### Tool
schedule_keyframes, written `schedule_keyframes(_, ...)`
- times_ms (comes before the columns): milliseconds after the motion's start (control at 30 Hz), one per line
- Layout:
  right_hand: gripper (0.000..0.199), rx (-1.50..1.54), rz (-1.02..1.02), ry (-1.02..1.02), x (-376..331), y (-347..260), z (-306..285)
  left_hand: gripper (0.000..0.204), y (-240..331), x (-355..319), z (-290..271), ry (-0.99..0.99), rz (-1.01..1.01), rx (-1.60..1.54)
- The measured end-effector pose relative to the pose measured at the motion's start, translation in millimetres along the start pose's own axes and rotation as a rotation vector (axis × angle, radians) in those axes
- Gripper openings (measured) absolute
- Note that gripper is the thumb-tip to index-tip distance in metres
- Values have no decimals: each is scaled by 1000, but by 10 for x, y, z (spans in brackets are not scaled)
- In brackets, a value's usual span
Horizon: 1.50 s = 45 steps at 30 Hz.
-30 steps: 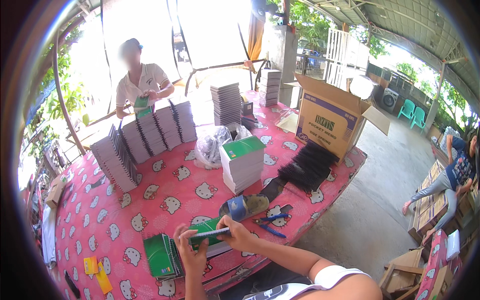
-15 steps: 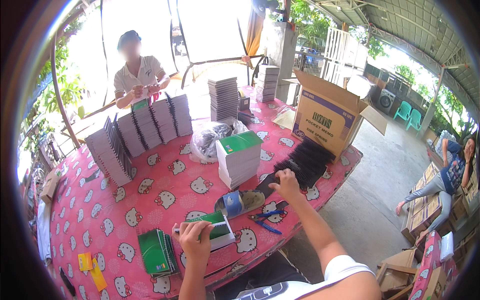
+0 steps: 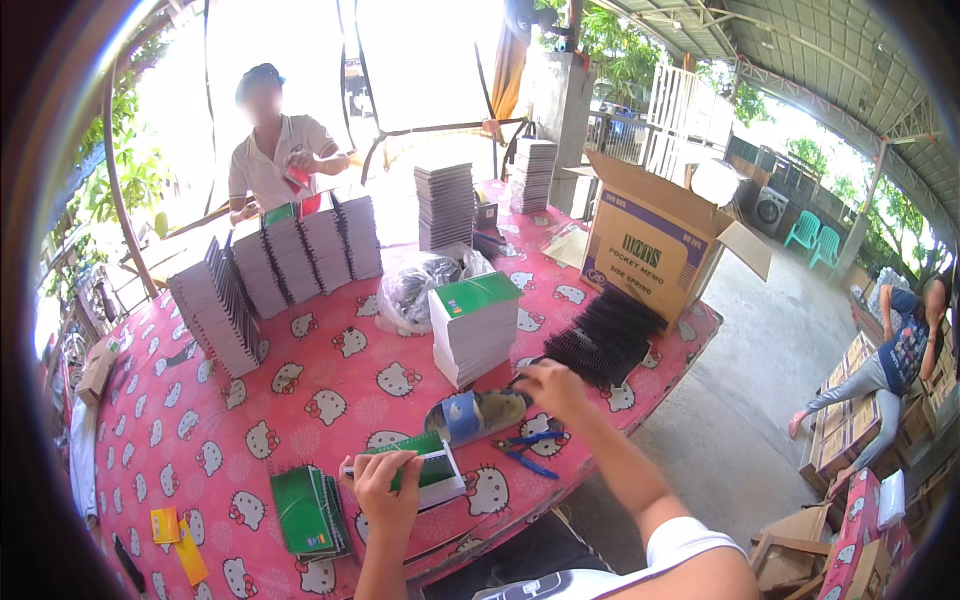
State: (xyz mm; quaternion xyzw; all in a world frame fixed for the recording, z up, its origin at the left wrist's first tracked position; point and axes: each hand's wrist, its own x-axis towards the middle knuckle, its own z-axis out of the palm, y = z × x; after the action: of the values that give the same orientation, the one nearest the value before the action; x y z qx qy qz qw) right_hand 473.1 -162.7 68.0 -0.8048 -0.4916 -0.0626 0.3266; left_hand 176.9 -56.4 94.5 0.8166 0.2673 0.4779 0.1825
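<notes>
My left hand is closed on a small green-covered notebook near the table's front edge, fingers on its upper side. My right hand is above the heel end of a blue slide sandal, beside a heap of black spiral binding coils. Its fingers are pinched together; what they hold, if anything, is too dark and small to tell. Blue-handled pliers lie below the sandal. Left of my left hand are several stacked green spiral notebooks. A tall stack of green-topped pads stands beyond the sandal.
Rows of spiral notebooks stand at the far left, before a person holding something red. A plastic bag, more notebook stacks and an open cardboard box stand farther back. Another person sits on boxes at right.
My right hand has moved left, from the dark strip beside the coils to the sandal's heel end. My left hand stays on the notebook. The person opposite has lowered and parted their hands.
</notes>
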Motion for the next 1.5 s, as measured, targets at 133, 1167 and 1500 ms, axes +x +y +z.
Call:
schedule_keyframes(133,26,541,-194,-110,-37,-697,-102,17,27,18,21,19,11,-4)
schedule_keyframes(1167,27,384,-352,-248,-374,-1376,-79,16,79,-61,56,57,3,31)
schedule_keyframes(1500,24,321,-392,-174,-374,-1453,-68,15,25,-67,18,29,-27,-50)
